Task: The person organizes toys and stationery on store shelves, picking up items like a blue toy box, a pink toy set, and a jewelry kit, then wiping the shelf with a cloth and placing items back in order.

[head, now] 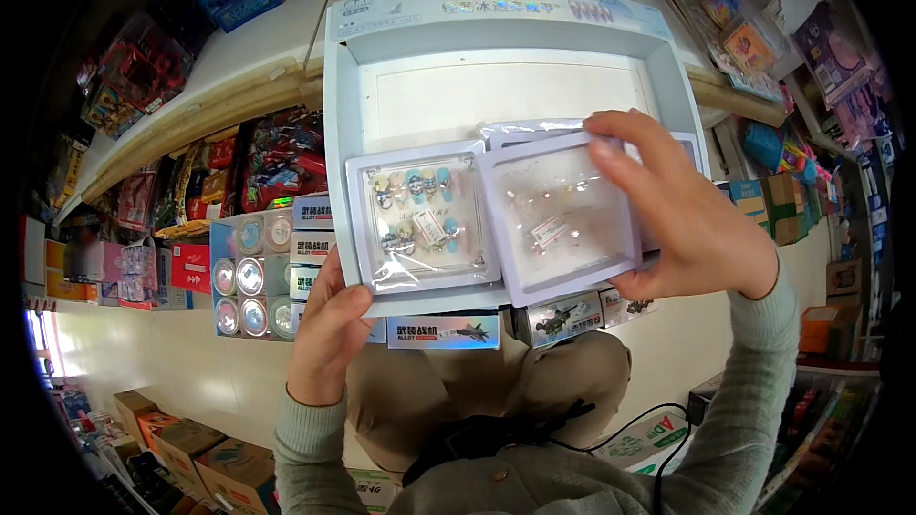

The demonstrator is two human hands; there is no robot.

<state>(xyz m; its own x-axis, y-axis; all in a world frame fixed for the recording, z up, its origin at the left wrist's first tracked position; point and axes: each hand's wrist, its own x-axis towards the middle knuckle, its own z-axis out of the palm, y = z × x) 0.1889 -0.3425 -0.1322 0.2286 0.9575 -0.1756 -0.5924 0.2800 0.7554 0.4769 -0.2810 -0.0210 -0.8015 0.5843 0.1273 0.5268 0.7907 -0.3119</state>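
A pale blue cardboard display box (512,14) with a printed header rests partly on the shelf. My left hand (336,325) grips its near left corner, thumb on the rim. Inside, at the near left, lies a square, plastic-wrapped case of press-on nails (429,218), blue, yellow and pink. My right hand (658,214) holds a second square white-framed case (565,218) by its right side, fingers on the far edge and thumb near the close corner. That case is tilted and overlaps other wrapped cases (533,130), which are mostly hidden beneath it.
White shelf boards (250,71) with toy packages run behind the box. Boxed alloy toys (444,331) and a tray of round tubs (250,275) are below it. Cardboard cartons (236,472) stand on the floor at the lower left. A black cable (644,411) hangs near my right sleeve.
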